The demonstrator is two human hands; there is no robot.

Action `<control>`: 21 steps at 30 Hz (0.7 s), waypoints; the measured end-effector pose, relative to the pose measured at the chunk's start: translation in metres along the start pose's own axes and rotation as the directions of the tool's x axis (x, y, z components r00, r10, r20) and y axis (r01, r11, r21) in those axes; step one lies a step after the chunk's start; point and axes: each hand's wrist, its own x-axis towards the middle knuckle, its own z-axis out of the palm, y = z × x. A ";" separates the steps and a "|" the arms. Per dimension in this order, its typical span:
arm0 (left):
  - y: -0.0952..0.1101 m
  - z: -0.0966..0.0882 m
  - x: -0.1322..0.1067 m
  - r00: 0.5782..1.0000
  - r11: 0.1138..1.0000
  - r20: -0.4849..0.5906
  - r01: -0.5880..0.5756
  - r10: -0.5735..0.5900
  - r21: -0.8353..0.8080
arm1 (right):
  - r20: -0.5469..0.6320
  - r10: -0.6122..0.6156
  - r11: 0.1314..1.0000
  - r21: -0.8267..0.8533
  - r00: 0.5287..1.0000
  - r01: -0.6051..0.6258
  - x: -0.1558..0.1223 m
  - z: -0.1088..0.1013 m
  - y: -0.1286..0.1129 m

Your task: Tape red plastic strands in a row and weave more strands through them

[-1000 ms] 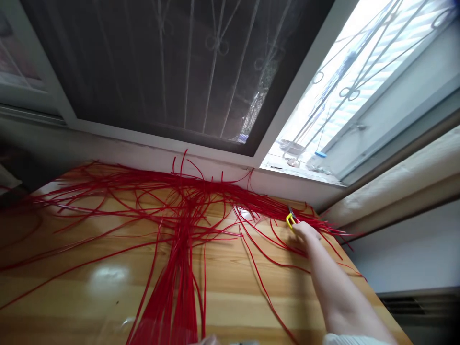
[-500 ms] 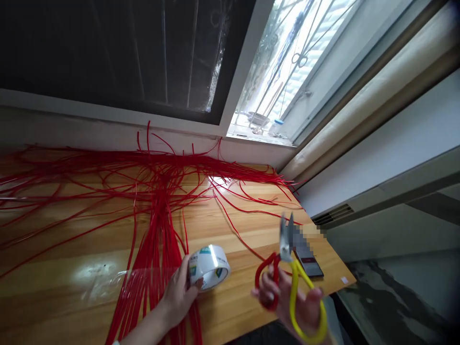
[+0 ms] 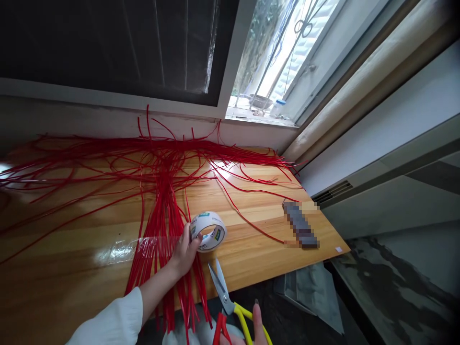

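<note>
My left hand is closed on the rim of a roll of clear packing tape. A strip of clear tape runs from near the roll across a bundle of red strands and sticks to the wooden table on the left. At the bottom of the view my right hand grips scissors with one red and one yellow handle. The blades are spread apart and point up toward the tape roll, close below it. Part of the right hand is cut off by the frame edge.
Loose red strands lie along the back of the table by the wall. A dark phone, partly pixelated, rests on the right. A grey bin-like box stands below the table's edge. A window is beyond.
The scissors in my right hand have moved down and left, from beside the phone to just below the tape roll. My left hand still holds the roll, now turned with its opening more visible.
</note>
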 end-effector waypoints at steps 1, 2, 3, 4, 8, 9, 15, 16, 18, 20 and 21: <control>0.000 0.000 -0.001 1.000 1.000 0.002 -0.004 0.004 -0.019 | 0.024 -0.003 1.000 0.004 1.000 0.003 0.006 -0.001 0.002; -0.001 0.000 -0.002 1.000 0.999 0.009 -0.009 0.010 -0.040 | 0.056 -0.008 1.000 0.012 0.998 0.007 0.013 -0.001 0.004; -0.001 0.000 -0.003 1.000 0.998 0.016 -0.013 0.014 -0.058 | 0.093 -0.020 0.999 0.028 0.996 0.018 0.020 0.000 0.005; -0.001 0.000 -0.004 1.000 0.997 0.016 -0.013 0.015 -0.072 | 0.139 -0.039 0.998 0.053 0.989 0.032 0.028 0.002 0.005; 0.000 -0.001 -0.006 1.000 0.996 -0.003 -0.009 0.009 -0.092 | 0.228 -0.130 0.982 0.164 0.965 0.094 0.047 0.008 0.001; 0.000 -0.001 -0.006 1.000 0.996 0.000 -0.014 0.014 -0.093 | 0.223 -0.123 0.982 0.170 0.967 0.085 0.048 0.008 -0.001; -0.002 -0.002 -0.007 1.000 0.998 0.004 -0.028 0.029 -0.065 | 0.166 -0.051 0.995 0.097 0.985 0.035 0.041 0.000 -0.009; -0.002 -0.002 -0.007 1.000 0.997 -0.001 -0.029 0.029 -0.069 | 0.146 -0.047 0.997 0.070 0.988 0.037 0.040 0.001 -0.010; -0.003 -0.003 -0.008 0.999 0.996 -0.013 -0.039 0.038 -0.083 | 0.103 -0.033 0.999 -0.001 0.994 0.033 0.038 0.004 -0.014; -0.004 -0.003 -0.010 0.999 0.994 -0.012 -0.045 0.045 -0.099 | 0.051 0.014 0.994 -0.111 0.999 -0.008 0.034 0.009 -0.021; -0.004 -0.003 -0.010 0.999 0.994 -0.001 -0.035 0.035 -0.107 | 0.010 0.054 0.983 -0.177 0.998 -0.052 0.030 0.011 -0.026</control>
